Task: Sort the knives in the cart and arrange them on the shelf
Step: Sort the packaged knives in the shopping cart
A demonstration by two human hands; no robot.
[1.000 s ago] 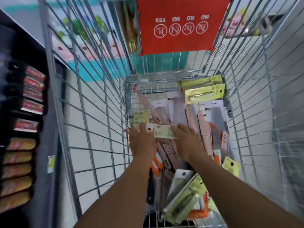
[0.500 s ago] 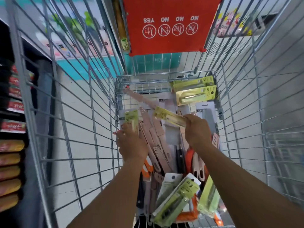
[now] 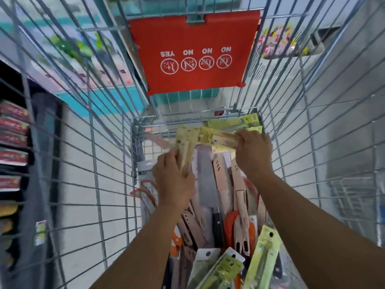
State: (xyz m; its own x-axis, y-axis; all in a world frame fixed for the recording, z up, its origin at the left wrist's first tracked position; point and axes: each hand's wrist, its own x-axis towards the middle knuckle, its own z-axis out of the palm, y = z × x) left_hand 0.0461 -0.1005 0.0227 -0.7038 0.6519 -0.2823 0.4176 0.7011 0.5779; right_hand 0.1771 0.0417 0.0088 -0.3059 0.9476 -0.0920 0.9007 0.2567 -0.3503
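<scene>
At far end of cart (image 3: 116, 184) | left hand (image 3: 174, 180) grips one yellow pack (image 3: 187, 151), right hand (image 3: 253, 152) pinches another (image 3: 218, 137) | both held above knife pile (image 3: 220, 205) | packs look light, stiff (slippery film, likely): hold card edges, not blades.

Red flap (image 3: 195, 53) on cart (image 3: 108, 142), read inverted: "YES", "NO", "NO", "NO", each beside a circled white pictogram | yellow-green knife packs (image 3: 233, 123): print too blurred to read | shelf tags: illegible
</scene>
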